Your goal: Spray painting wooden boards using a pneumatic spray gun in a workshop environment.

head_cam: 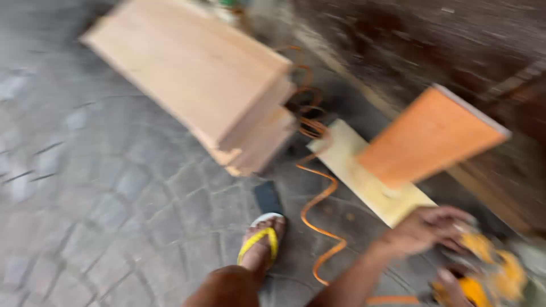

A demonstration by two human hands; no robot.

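Frame heavily motion-blurred; fine detail lost.

Hands: both low at near right. Left hand (424,230) reaches across from a bare forearm, fingers curled down over the top of a yellow tool (492,267); looks like a grip, but blur hides the fingertips. Right hand (452,287) sits at the bottom edge, just under the tool's body; only knuckles show, cannot tell if it is closed or open.

Tool: yellow and dark, near right corner, close above the paving. Kind not readable.

Hose (318,199): orange coil, runs from the far middle by the box, snakes near and right toward the tool.

Box (193,79): large pale wooden piece, far left of centre, lying tilted on the ground.

Plank (369,176): pale strip flat on the ground, right of centre, just beyond the left hand.

Board (426,136): orange face, pale edge, overlapping the plank's far end, tilted.

Foot (259,247): in a yellow-strapped sandal, near centre, left of the hose.

Ground (114,193): grey paving stones.
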